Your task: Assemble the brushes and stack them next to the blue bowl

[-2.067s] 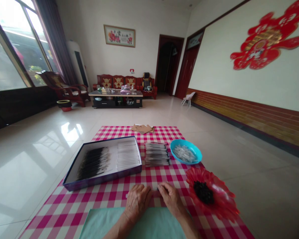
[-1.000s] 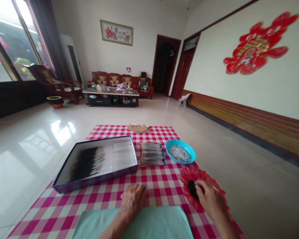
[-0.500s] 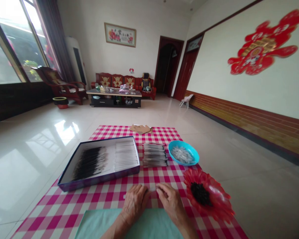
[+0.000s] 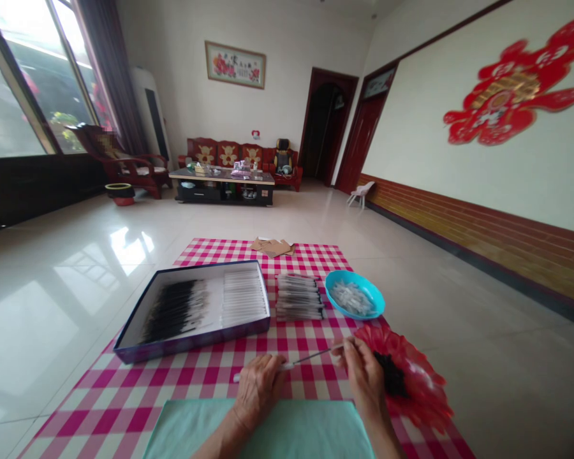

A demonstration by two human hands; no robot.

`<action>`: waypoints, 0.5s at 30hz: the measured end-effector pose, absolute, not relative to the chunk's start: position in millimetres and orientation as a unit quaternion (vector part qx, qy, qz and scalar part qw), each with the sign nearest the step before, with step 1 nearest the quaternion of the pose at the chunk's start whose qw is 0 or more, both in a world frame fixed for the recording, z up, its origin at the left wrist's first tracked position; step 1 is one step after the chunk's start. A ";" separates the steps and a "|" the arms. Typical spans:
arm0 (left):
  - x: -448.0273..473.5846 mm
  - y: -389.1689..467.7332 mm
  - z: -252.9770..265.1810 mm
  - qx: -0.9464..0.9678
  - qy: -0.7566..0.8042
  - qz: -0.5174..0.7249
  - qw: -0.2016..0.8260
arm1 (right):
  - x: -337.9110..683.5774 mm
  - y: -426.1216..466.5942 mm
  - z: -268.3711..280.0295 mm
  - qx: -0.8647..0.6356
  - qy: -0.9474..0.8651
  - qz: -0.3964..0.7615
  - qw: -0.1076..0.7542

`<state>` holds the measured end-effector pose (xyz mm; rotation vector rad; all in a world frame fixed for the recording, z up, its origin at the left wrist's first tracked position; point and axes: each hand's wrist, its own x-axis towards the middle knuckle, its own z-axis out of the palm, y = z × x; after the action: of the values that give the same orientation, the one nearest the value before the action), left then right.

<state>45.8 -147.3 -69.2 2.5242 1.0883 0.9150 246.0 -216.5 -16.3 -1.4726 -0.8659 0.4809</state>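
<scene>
1 checked tablecloth [image 4: 95,398] underlies everything in use. On its left lies the shallow box [image 4: 196,342], with a row of black rods [image 4: 175,312] at its left and a row of white tubes [image 4: 242,298] at its right; both rows look well stocked, so much seems left to do. The green cloth [image 4: 306,430] lies at the near edge; the red flower-shaped dish [image 4: 425,382], near right, holds small black parts [image 4: 393,376], and the blue bowl [image 4: 375,298], farther off, holds clear pieces [image 4: 351,298]. Between box and bowl sits a stack of slim pieces [image 4: 299,298], dark inside, probably those already done. The left hand [image 4: 261,384] is closed over 1 white tube [image 4: 287,366], just above the tablecloth or on it; the right hand [image 4: 362,373] pinches the right end of 1 dark rod [image 4: 313,355], whose left end meets the tube, so this piece appears unfinished
</scene>
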 end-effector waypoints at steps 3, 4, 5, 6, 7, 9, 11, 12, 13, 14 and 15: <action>45.3 -147.0 -72.7 0.854 0.375 0.344 0.112 | 259.7 -217.8 -14.6 -0.648 -0.337 0.183 0.658; 45.0 -146.7 -73.8 0.850 0.372 0.356 0.110 | 261.6 -217.9 -16.1 -0.649 -0.331 0.179 0.661; 44.7 -146.4 -74.8 0.848 0.365 0.369 0.110 | 262.0 -217.8 -18.0 -0.649 -0.330 0.177 0.662; 44.4 -146.1 -75.5 0.847 0.357 0.379 0.111 | 260.7 -217.4 -20.3 -0.647 -0.333 0.179 0.662; 44.2 -145.8 -75.9 0.847 0.346 0.387 0.113 | 258.1 -216.8 -22.4 -0.644 -0.340 0.184 0.661; 44.0 -145.4 -75.3 0.851 0.327 0.392 0.120 | 249.4 -215.1 -25.6 -0.634 -0.357 0.198 0.656; 44.0 -145.9 -72.6 0.859 0.315 0.383 0.128 | 238.7 -213.0 -27.1 -0.626 -0.368 0.214 0.653; 44.1 -146.5 -70.8 0.863 0.313 0.375 0.132 | 233.4 -212.0 -27.5 -0.623 -0.370 0.222 0.652; 44.3 -147.2 -68.8 0.866 0.312 0.366 0.133 | 228.6 -211.0 -27.9 -0.620 -0.371 0.228 0.652; 44.5 -148.0 -66.8 0.870 0.313 0.357 0.134 | 224.4 -210.2 -28.5 -0.619 -0.370 0.232 0.653; 44.8 -148.7 -65.1 0.873 0.314 0.348 0.132 | 220.8 -209.5 -29.6 -0.618 -0.368 0.237 0.653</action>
<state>44.8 -148.7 -65.1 2.5341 0.9111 1.0100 220.8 -209.5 -29.6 -1.4014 -0.8349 0.5367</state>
